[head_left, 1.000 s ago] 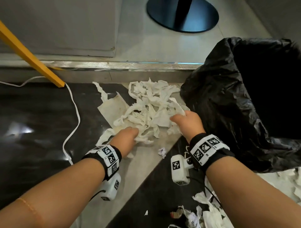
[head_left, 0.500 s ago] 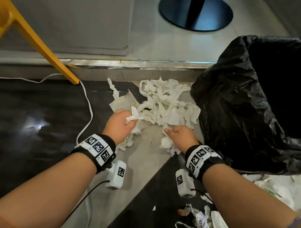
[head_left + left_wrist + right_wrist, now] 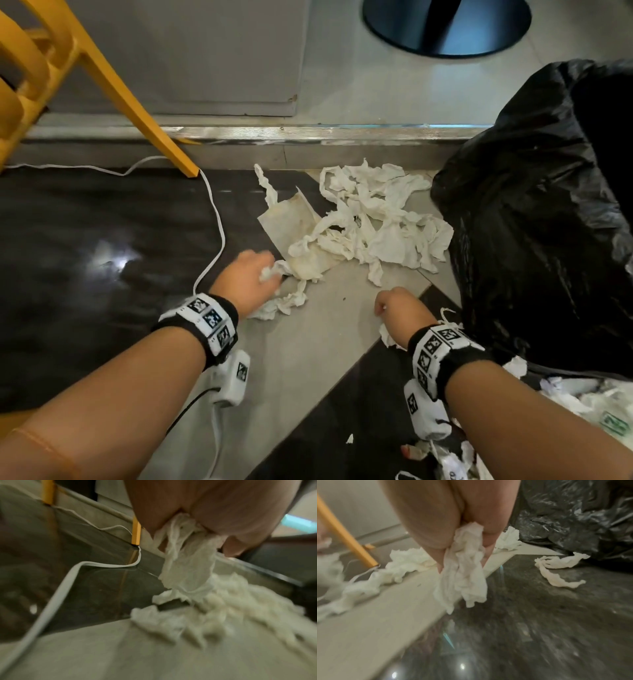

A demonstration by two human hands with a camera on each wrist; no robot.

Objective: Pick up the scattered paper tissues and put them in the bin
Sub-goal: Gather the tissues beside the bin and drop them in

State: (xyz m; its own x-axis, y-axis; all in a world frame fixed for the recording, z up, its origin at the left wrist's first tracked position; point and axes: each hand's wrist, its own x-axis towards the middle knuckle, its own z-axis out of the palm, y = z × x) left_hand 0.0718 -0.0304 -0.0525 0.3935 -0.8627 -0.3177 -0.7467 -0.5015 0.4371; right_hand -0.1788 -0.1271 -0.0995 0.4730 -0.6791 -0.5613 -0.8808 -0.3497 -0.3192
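A heap of crumpled white paper tissues (image 3: 370,219) lies on the floor beside the bin lined with a black bag (image 3: 548,212). My left hand (image 3: 250,277) grips a strand of tissue (image 3: 187,563) that trails down into the heap's near left edge. My right hand (image 3: 400,308) sits nearer, just left of the bag, and grips a wad of tissue (image 3: 464,574) that hangs below its curled fingers. One loose tissue (image 3: 556,569) lies on the dark floor against the bag.
A yellow chair leg (image 3: 137,113) stands at the back left with a white cable (image 3: 215,219) running from its foot past my left wrist. A metal step edge (image 3: 308,132) crosses behind the heap. More rubbish (image 3: 582,401) lies at the lower right.
Both hands have pulled back from the heap toward me, each with tissue in its grip. The right hand has drawn clear of the heap.
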